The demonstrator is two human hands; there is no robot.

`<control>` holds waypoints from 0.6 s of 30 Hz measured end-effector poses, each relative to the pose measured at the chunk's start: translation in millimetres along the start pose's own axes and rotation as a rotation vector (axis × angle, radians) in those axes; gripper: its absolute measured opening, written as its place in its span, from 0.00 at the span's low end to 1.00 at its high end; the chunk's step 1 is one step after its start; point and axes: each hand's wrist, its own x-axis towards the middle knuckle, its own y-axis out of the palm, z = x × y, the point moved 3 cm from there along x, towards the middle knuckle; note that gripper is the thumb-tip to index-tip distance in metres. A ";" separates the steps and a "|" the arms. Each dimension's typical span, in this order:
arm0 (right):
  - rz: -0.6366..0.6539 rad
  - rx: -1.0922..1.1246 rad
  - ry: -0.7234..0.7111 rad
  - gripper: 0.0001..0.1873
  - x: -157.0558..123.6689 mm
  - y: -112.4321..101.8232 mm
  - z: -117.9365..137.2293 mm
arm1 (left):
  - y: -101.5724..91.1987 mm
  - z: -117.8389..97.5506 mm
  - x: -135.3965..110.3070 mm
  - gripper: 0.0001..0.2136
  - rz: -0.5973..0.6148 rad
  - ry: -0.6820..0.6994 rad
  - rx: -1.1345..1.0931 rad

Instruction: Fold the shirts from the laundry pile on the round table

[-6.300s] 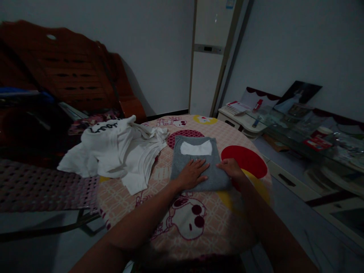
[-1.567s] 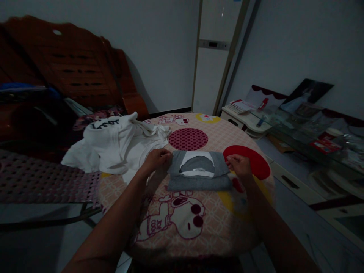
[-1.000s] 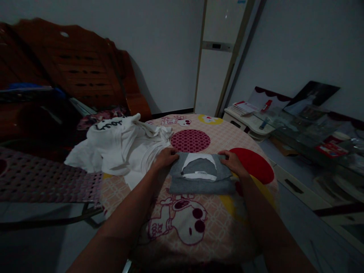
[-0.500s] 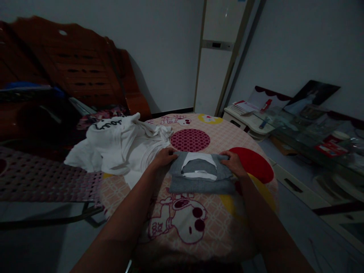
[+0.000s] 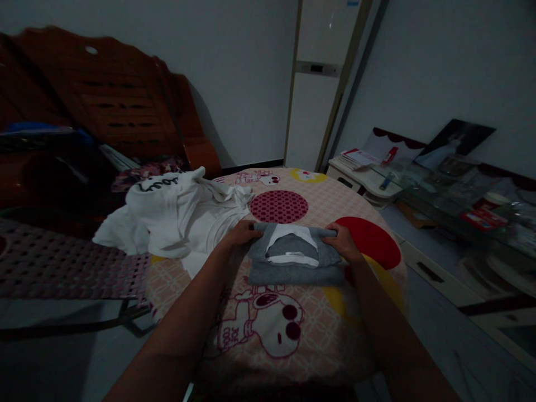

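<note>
A grey shirt [image 5: 293,273] with a white neckband lies folded into a compact bundle on the round table's patterned cloth [image 5: 330,346]. My left hand [image 5: 243,233] grips its far left corner, fingers closed on the fabric. At the far right corner, my right hand [image 5: 342,239] pinches the same shirt. The neck opening faces up between my hands. Left of my left hand, a crumpled white garment [image 5: 167,209] with dark lettering spreads over the table's edge.
Behind on the left stands a carved wooden sofa [image 5: 121,106]; a woven lounge chair [image 5: 75,259] is in front of it. A tall white cabinet unit [image 5: 312,111] stands by the wall. To the right, a glass-topped stand [image 5: 444,195] holds papers, boxes and a framed picture.
Both hands keep hold of the shirt's far corners, with the far edge lifted very slightly. The whole view has shifted a little; the white garment lies as before.
</note>
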 end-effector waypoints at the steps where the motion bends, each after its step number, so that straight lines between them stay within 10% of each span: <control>1: -0.006 0.011 0.000 0.12 0.1 -0.3 -0.2 | 1.4 0.9 -0.2 0.11 0.008 -0.018 -0.038; 11: 0.204 0.356 0.168 0.17 -10.9 -2.1 0.6 | 2.9 -1.5 -14.0 0.17 0.205 -0.127 -0.204; 18: -0.232 0.291 0.169 0.14 -15.8 -40.1 3.8 | 18.6 -81.3 38.0 0.07 -0.083 0.118 0.038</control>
